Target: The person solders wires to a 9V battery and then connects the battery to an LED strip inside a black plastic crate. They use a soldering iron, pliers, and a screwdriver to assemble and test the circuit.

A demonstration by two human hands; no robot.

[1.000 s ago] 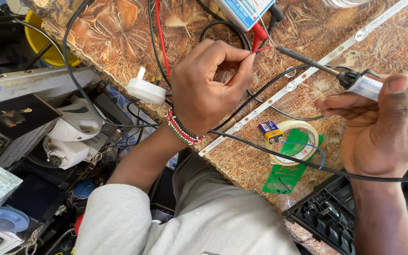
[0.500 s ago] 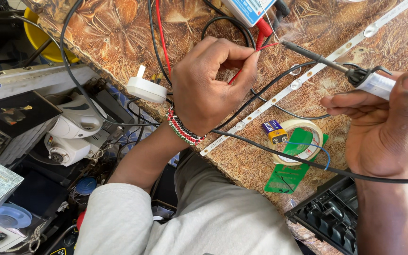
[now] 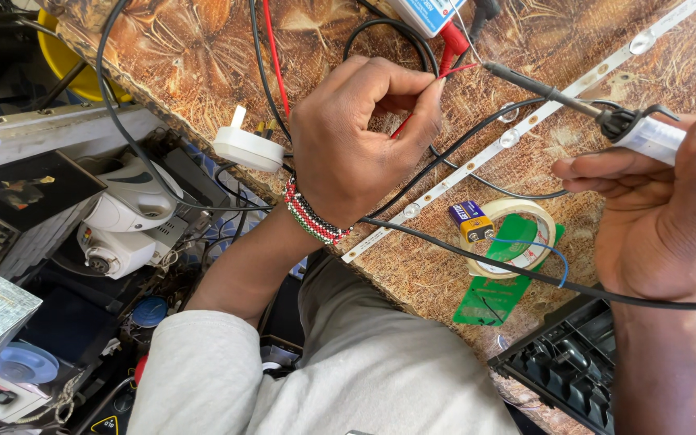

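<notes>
Brown patterned table [image 3: 203, 48] fills the upper frame; cluttered floor stuff lower left, incl. a white appliance [image 3: 126, 221]. Black tray [image 3: 573, 374] at lower right. Left hand [image 3: 356, 137], centre frame, beaded wristband, fingers pinched shut on a thin red wire [image 3: 453, 72] above the table. Right hand [image 3: 662, 217], right edge, closed around a soldering iron [image 3: 573, 101], tip pointing upper-left, just beside the wire end. White LED strip [image 3: 517, 133] runs diagonally under the iron. Black cables [image 3: 461, 242] cross the strip and pass under both hands. Tape roll [image 3: 517, 238] right of centre on a green card, small battery [image 3: 473, 219] touching it. White plug [image 3: 247, 147] left of the left hand.
</notes>
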